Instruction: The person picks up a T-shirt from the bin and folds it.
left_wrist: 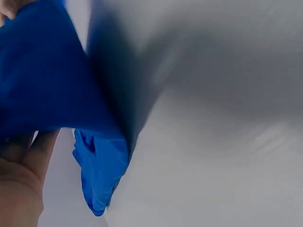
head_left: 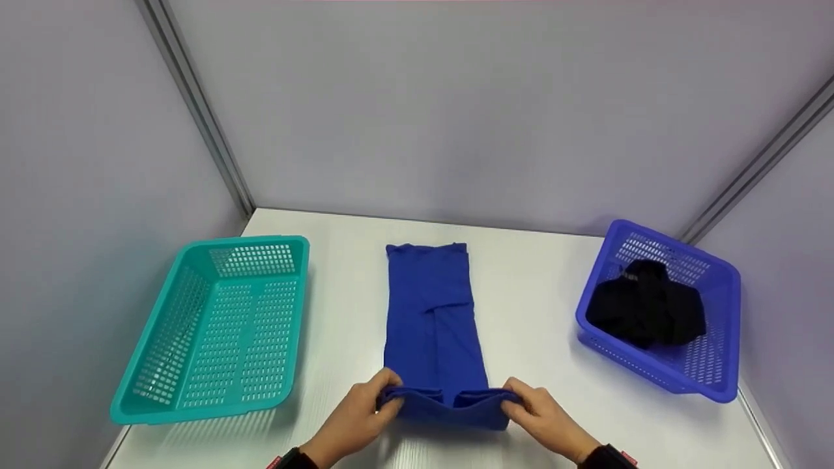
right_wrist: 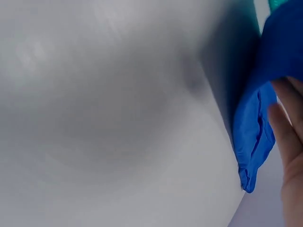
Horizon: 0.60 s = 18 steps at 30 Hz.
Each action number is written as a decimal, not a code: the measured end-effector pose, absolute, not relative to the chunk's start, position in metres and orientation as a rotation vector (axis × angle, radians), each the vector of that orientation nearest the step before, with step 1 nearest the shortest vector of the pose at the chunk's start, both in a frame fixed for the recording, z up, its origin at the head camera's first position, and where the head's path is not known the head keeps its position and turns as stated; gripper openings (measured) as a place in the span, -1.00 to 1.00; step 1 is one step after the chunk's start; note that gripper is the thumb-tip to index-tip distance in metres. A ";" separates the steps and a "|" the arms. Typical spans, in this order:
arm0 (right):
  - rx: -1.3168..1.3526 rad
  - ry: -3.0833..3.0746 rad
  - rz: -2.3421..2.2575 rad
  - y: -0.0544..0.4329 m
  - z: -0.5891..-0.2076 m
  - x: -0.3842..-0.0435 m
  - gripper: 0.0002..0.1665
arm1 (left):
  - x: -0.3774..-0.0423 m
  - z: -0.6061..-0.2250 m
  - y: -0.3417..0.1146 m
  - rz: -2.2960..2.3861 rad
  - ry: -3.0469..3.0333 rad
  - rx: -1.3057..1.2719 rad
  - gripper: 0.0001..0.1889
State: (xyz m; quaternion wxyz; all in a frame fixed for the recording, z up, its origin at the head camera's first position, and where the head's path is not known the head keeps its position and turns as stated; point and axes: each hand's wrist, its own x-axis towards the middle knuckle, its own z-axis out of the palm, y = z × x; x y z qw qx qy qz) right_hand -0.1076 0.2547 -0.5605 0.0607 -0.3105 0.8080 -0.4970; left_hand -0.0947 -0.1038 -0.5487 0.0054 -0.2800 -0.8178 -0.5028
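Note:
A blue garment (head_left: 430,326), folded into a long narrow strip, lies on the white table in the head view. Its near end is lifted off the table and bent upward. My left hand (head_left: 361,410) pinches the left corner of that end between thumb and fingers. At the right corner, my right hand (head_left: 541,417) holds the cloth the same way. In the left wrist view the raised blue cloth (left_wrist: 52,75) hangs above the left hand's palm (left_wrist: 21,184). The right wrist view shows the cloth (right_wrist: 284,47) over the right hand's fingers (right_wrist: 284,127).
A teal plastic basket (head_left: 296,339) with nothing in it stands on the left of the white table (head_left: 534,312). On the right, a blue-purple basket (head_left: 723,326) holds a black cloth item (head_left: 648,309). Grey walls (head_left: 456,117) enclose the table at the back and sides.

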 end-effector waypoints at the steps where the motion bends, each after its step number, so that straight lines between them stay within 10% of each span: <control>1: -0.897 2.430 -1.515 0.253 -0.559 -0.110 -0.89 | -0.097 -0.549 -0.104 -1.634 -2.592 -0.844 -0.90; 18: -0.258 2.611 -1.522 0.208 -0.557 -0.198 -0.84 | -0.178 -0.559 -0.086 -1.670 -2.657 -0.405 -0.69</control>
